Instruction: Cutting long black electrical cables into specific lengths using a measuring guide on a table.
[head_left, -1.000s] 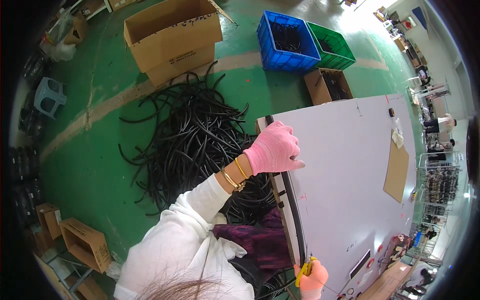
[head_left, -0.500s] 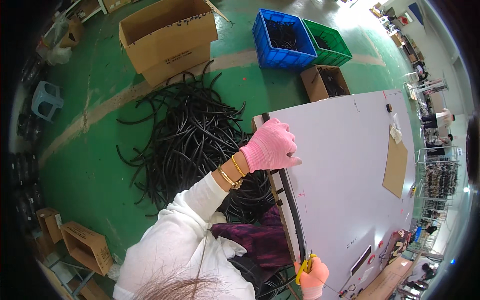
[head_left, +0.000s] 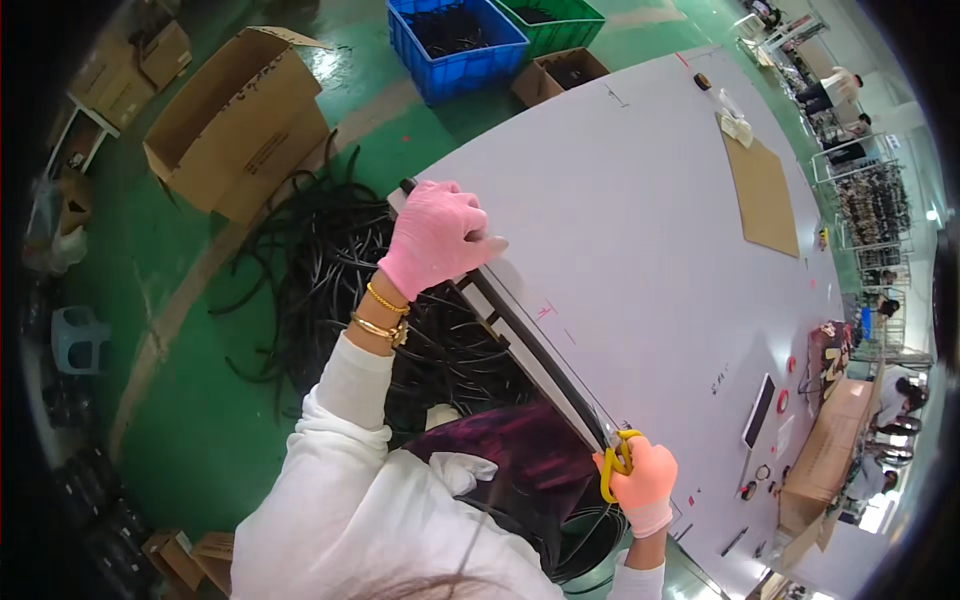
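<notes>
A thin black rubber tube [head_left: 545, 352] lies along the near left edge of the white table [head_left: 620, 220]. My left hand [head_left: 437, 238], in a pink glove, is closed around its far part, and a short end sticks out beyond the fist. My right hand [head_left: 645, 482], in an orange-pink glove, grips yellow-handled scissors [head_left: 620, 466] at the tube's near end. The blades are at the tube; whether they have cut through it cannot be made out. Black clips or marks show along the table edge beside the tube.
A heap of black tubes [head_left: 300, 265] covers the floor left of the table. Beyond stand a large carton [head_left: 240, 130], a blue crate [head_left: 460, 75], a green crate [head_left: 552, 38] and a small carton [head_left: 540, 88]. A cardboard sheet [head_left: 760, 190] lies on the table; coiled tubing [head_left: 590, 545] hangs near me.
The whole view has turned and shifted, so the crates and heap appear farther left. Both hands keep their places along the table edge, the left on the tube, the right on the scissors.
</notes>
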